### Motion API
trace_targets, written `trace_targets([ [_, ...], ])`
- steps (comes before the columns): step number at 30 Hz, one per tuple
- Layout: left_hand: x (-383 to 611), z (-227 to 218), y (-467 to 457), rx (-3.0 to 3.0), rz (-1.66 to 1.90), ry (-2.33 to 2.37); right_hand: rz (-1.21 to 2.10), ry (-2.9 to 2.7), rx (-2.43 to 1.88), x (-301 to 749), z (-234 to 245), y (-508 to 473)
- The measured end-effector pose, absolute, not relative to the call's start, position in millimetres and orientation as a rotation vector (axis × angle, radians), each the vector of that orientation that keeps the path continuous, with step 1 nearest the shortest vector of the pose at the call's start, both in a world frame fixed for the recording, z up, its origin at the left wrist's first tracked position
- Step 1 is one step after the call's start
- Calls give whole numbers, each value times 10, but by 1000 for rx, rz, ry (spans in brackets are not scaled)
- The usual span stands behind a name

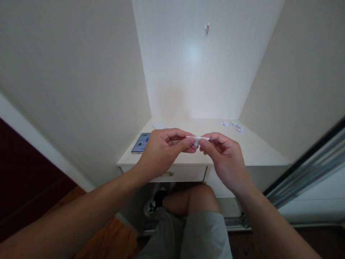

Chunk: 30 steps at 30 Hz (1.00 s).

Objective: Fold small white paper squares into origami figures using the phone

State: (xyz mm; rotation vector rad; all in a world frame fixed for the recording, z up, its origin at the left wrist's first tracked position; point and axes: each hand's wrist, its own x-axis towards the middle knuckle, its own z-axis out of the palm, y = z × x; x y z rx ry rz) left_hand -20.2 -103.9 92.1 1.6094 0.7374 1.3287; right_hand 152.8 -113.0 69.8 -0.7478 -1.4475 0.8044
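Between my two hands, above the front of the white shelf, is a small folded piece of white paper [198, 139]. My left hand [168, 145] pinches its left end between thumb and fingers. The right end is pinched by my right hand [222, 149], thumb on the near side. Both thumbs nearly meet at the middle of the paper, and the fingertips behind it are partly hidden.
A tablet or phone [140, 142] with a lit screen lies at the shelf's left, partly behind my left hand. Behind it is a flat white paper [159, 125]. Several small folded white papers [237, 126] lie at the back right. Below is a drawer handle [167, 174].
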Motion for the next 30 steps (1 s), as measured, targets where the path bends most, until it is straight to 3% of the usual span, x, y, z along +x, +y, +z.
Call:
trace_targets([
  [15, -147, 980, -1100, 1517, 1373, 677, 755, -1383, -639, 1396, 733, -1179],
  [30, -139, 1057, -1227, 1805, 1532, 793, 604, -1357, -579, 1322, 725, -1301],
])
